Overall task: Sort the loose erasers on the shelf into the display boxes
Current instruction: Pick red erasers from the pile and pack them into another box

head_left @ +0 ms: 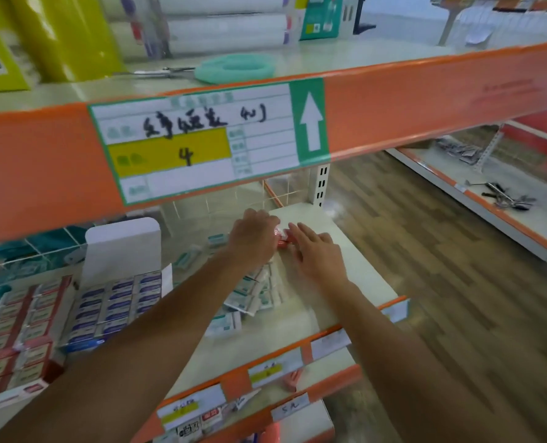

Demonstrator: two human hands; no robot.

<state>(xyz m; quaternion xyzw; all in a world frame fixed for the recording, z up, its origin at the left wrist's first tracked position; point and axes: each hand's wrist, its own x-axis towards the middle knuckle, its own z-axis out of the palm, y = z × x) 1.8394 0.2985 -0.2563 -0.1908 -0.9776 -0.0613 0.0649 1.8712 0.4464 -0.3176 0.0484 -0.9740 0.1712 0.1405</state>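
Observation:
Both my arms reach onto the white shelf (310, 219). My left hand (253, 239) has its fingers curled round a small red-wrapped eraser (281, 239) at the back of the shelf. My right hand (318, 251) lies flat beside it, fingers straight, its fingertips touching the red eraser. Under my wrists lies a pile of several loose green-and-white erasers (253, 297). To the left stand two display boxes: one with blue-labelled erasers (115, 306) and its white lid flap up, and one with red-labelled erasers (19, 330).
An orange shelf beam with a handwritten price label (195, 139) hangs just above my hands. More loose green erasers (201, 251) lie further back. The shelf's orange front rail (265, 369) carries price tags. A wooden floor and another low shelf (476, 193) are at the right.

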